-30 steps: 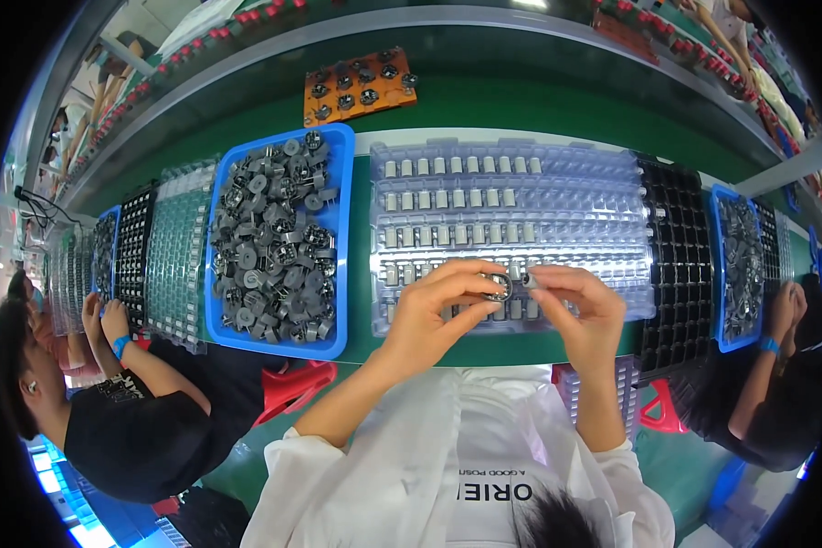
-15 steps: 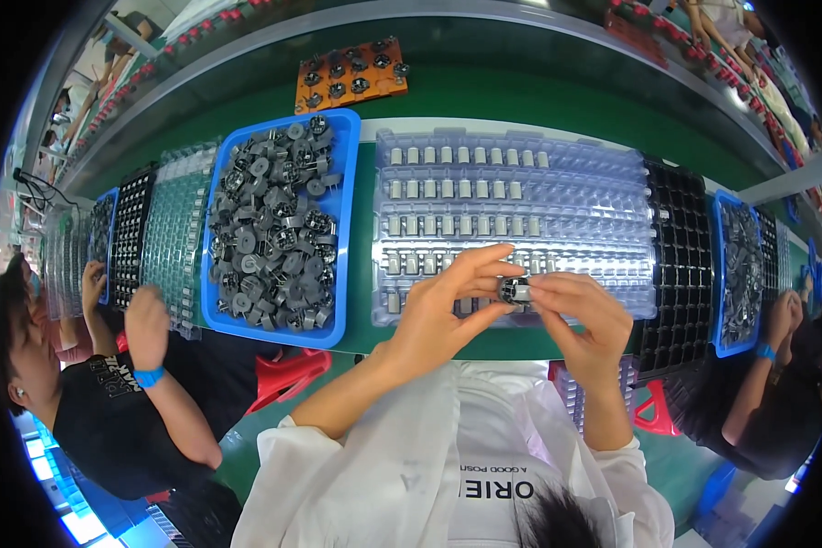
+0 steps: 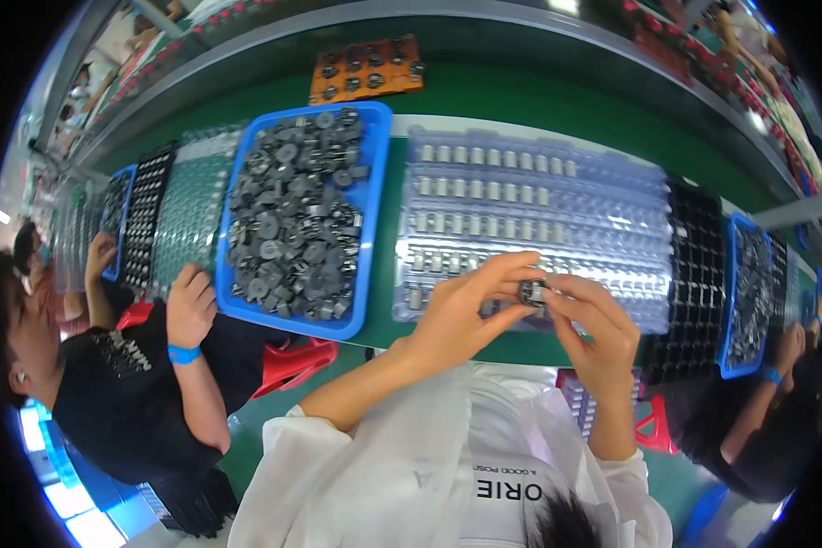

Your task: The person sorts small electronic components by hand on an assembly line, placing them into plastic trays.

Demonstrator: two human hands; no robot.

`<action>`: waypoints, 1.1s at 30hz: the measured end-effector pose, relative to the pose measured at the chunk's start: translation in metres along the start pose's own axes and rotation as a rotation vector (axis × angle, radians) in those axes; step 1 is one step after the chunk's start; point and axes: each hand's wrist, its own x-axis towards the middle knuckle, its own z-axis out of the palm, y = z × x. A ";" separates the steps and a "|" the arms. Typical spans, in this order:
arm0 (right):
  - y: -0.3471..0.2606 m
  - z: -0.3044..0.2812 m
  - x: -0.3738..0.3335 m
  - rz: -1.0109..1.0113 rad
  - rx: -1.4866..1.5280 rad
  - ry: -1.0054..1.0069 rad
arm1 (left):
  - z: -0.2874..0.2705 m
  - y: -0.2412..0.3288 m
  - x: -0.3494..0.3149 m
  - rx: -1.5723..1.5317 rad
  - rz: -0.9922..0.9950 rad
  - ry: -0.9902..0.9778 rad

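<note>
My left hand (image 3: 470,306) and my right hand (image 3: 603,333) meet above the near edge of a clear plastic tray (image 3: 612,237). Between their fingertips is a small round dark part (image 3: 532,292) with a pale metallic piece on it. The left thumb and fingers close on it from the left, while the right thumb and forefinger pinch its right side. Its finer details are too small to make out. Rows of small silvery cylinders (image 3: 494,192) fill the left portion of the tray; my fingers hide part of the nearest rows.
To the left, a blue bin (image 3: 374,228) holds a heap of grey round parts. An orange board (image 3: 367,71) with several parts lies farther back. A black compartment tray (image 3: 694,274) and another blue bin (image 3: 729,320) stand to the right. Co-workers sit on both sides, one hand (image 3: 190,306) nearby at left.
The whole view has shifted, so the bench appears farther right. Both my hands keep hold of the dark part, which looks slightly turned. The left co-worker's raised hand has moved toward the blue bin.
</note>
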 end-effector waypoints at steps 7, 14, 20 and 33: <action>0.012 0.002 -0.010 0.095 0.063 0.013 | -0.049 0.000 0.017 0.412 -0.003 0.036; 0.030 -0.029 -0.013 0.201 0.208 0.013 | -0.183 -0.069 0.059 1.573 0.172 0.059; 0.110 -0.117 -0.034 0.415 -0.059 0.373 | -0.178 -0.030 0.062 1.240 0.122 -0.023; 0.167 -0.145 -0.040 0.189 -0.347 -0.007 | -0.186 -0.040 0.042 0.631 -0.088 0.340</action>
